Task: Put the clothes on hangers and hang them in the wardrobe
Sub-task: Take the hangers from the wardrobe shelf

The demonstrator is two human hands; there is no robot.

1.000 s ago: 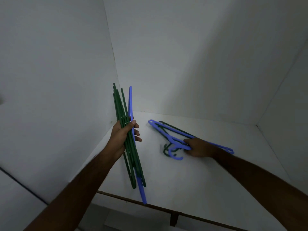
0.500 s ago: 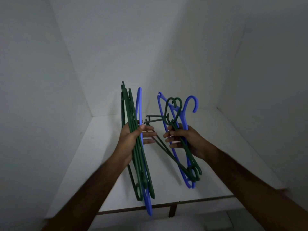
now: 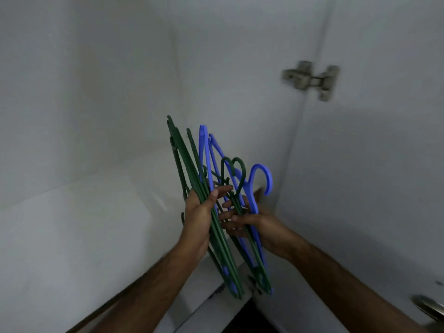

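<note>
My left hand (image 3: 198, 212) grips a bundle of several green hangers (image 3: 186, 164) with one blue hanger among them, held upright and tilted. Right beside it, my right hand (image 3: 258, 227) grips a second bundle: a blue hanger (image 3: 262, 179) and green hangers whose hooks (image 3: 234, 169) point up. The two bundles touch and cross near my fingers, in front of the white wardrobe shelf (image 3: 84, 224). No clothes are in view.
White wardrobe walls close in at the back and left. The open door (image 3: 372, 188) stands at the right, with a metal hinge (image 3: 312, 79) on it. A metal handle (image 3: 430, 306) shows at the lower right edge. The shelf's front edge runs along the bottom left.
Both hands came together, so the two hanger bundles now touch. The view swung right, bringing the door and hinge into sight.
</note>
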